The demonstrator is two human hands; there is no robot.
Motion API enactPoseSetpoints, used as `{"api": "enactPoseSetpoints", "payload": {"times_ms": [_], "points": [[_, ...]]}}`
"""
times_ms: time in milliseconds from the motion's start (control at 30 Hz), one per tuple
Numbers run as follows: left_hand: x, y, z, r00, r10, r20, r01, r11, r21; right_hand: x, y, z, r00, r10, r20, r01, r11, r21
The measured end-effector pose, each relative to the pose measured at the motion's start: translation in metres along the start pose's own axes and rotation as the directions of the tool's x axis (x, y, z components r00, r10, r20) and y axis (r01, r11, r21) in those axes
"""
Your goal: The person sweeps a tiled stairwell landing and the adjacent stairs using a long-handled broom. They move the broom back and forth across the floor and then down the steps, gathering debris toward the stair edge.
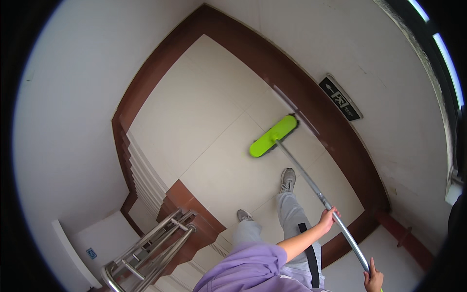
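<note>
A push broom with a bright green oblong head (274, 136) and dark bristles rests on the pale tiled floor, near the brown wall border. Its metal pole (303, 172) slants down to the lower right. My left hand (329, 218) is wrapped around the middle of the pole, just below a joint in it. Near the pole's upper end, at the bottom right of the view, my right hand (373, 278) grips it with the index finger stretched along it. Part of that hand's grip is hidden.
Stairs (144, 171) descend at the left, and more steps lie at the bottom beside a stainless steel railing (135, 252). Walls with a brown skirting (303, 84) enclose the landing. An exit sign (340, 98) is mounted low on the right wall; a red pipe (401, 233) runs at lower right.
</note>
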State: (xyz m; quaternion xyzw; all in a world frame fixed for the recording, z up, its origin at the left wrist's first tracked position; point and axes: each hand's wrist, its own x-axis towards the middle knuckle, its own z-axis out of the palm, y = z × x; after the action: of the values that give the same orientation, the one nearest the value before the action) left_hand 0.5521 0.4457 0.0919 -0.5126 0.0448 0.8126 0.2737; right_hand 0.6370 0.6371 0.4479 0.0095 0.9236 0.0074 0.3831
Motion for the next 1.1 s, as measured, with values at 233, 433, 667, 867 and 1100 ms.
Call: {"api": "enactPoseSetpoints", "payload": {"times_ms": [233,433,667,867,1100], "points": [[0.106,0.112,0.110,0.981,-0.125,0.148,0.096,0.976,0.193,0.136,-0.033,-0.115,0.994,-0.105,-0.019,0.101,0.984,-0.149],[0.111,0.183,0.163,0.988,0.027,0.151,-0.036,0.998,0.057,0.222,-0.061,-0.181,0.977,-0.211,-0.041,0.205,0.971,-0.126],[0.053,0.373,0.143,0.953,0.284,0.106,-0.252,0.937,-0.242,0.318,-0.240,-0.261,0.924,-0.379,-0.041,0.355,0.896,-0.266],[-0.056,0.572,-0.027,0.864,0.501,-0.044,-0.453,0.736,-0.503,0.382,-0.518,-0.278,0.706,-0.700,0.113,0.626,0.540,-0.563],[-0.165,0.720,-0.333,0.563,0.521,-0.642,-0.822,0.434,-0.368,0.350,-0.801,-0.117,0.378,-0.851,0.365,0.797,0.099,-0.595]]}}
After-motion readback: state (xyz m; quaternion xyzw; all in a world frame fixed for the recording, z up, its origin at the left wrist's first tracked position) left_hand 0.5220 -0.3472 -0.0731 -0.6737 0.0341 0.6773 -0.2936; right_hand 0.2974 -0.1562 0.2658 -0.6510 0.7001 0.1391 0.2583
